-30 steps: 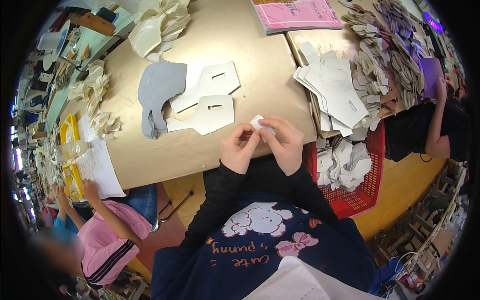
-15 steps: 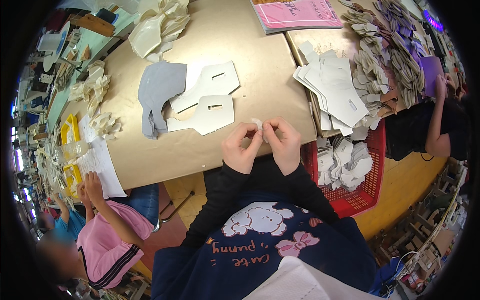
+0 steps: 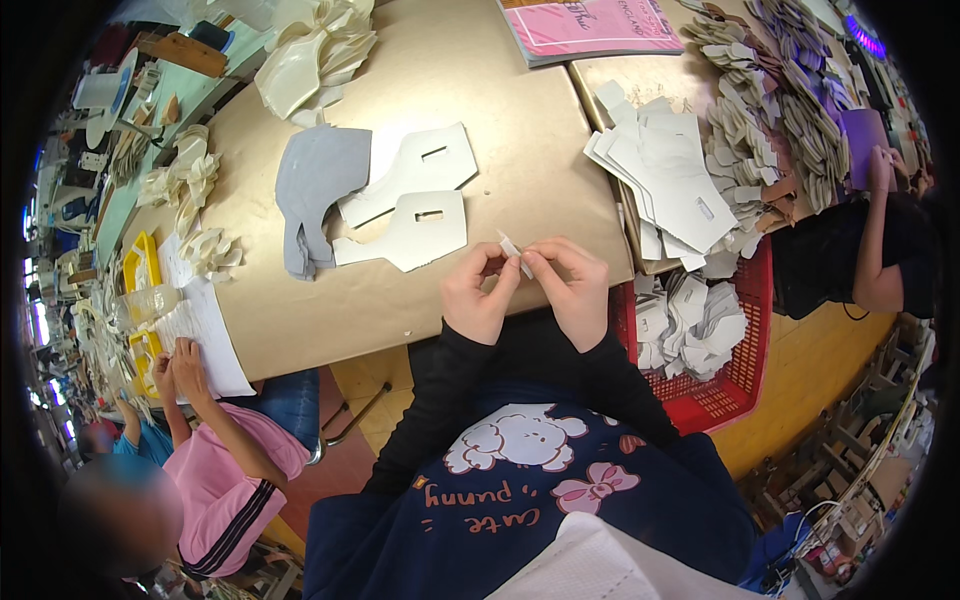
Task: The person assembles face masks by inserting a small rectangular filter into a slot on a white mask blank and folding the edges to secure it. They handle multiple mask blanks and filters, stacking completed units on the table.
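Note:
Between the fingertips of my two hands is a small white strip (image 3: 508, 243), pinched close to the table's near edge. My left hand (image 3: 482, 290) is closed on it from one side, and my right hand (image 3: 569, 286) pinches it from the other. Most of the strip is hidden by the fingers, so its material is unclear. Ahead and to the left lie two white cut pieces with slots, a nearer one (image 3: 430, 230) and a farther one (image 3: 425, 160). Beside them rests a small stack of grey cut pieces (image 3: 318, 180).
Brown-covered table (image 3: 300, 320). White slotted pieces (image 3: 660, 170) are piled at right, above a red basket (image 3: 745, 375) of similar pieces. A pink booklet (image 3: 600, 28) and cream pieces (image 3: 310, 60) lie farther back. Co-workers sit at left (image 3: 230, 470) and right (image 3: 850, 240).
The white strip has turned between my fingers and now sticks up toward the upper left. My right hand has shifted slightly to the right. The co-worker at left has moved a little.

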`<state>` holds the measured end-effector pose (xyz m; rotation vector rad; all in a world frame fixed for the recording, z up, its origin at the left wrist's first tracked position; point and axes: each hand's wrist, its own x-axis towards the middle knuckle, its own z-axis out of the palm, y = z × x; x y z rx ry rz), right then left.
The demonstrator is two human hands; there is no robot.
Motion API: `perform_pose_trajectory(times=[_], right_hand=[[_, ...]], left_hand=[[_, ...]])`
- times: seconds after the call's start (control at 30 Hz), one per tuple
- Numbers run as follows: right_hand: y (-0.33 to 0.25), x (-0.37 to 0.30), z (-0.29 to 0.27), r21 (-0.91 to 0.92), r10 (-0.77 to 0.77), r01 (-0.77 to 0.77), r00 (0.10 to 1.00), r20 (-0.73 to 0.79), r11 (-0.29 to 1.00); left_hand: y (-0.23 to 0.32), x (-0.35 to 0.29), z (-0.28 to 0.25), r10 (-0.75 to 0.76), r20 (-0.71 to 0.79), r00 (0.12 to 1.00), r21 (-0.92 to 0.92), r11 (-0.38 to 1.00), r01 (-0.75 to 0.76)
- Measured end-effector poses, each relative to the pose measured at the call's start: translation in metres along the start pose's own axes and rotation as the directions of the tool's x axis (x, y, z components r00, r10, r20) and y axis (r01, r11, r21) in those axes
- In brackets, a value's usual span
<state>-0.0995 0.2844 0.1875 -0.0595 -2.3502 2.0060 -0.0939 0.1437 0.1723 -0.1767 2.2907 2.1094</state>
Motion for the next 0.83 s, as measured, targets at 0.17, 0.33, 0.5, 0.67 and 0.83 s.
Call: perform_pose_trajectory(times=[0.17, 0.33, 0.5, 0.67, 0.83], right_hand=[[0.007, 0.002, -0.001, 0.028, 0.032, -0.031, 0.999, -0.041, 0.999], [0.011, 0.000, 0.005, -0.092, -0.021, 0.002, 0.980, -0.198, 0.996], [0.020, 0.002, 0.008, -0.262, -0.163, 0.080, 0.936, -0.313, 0.962], [0.021, 0.002, 0.004, -0.281, -0.164, 0.064, 0.922, -0.351, 0.958], [0.017, 0.005, 0.001, -0.195, -0.029, -0.044, 0.934, -0.356, 0.980]], left_hand=[[0.001, -0.001, 0.003, 0.029, -0.012, 0.999, 0.089, 0.996, -0.028], [0.000, 0.000, 0.008, 0.012, -0.053, 0.999, 0.165, 0.986, -0.003], [0.003, -0.002, 0.017, 0.027, -0.098, 0.995, 0.234, 0.972, -0.003], [0.007, -0.002, 0.024, -0.022, -0.106, 0.994, 0.229, 0.972, 0.046], [0.011, -0.003, 0.027, -0.021, -0.118, 0.993, 0.251, 0.967, 0.050]])
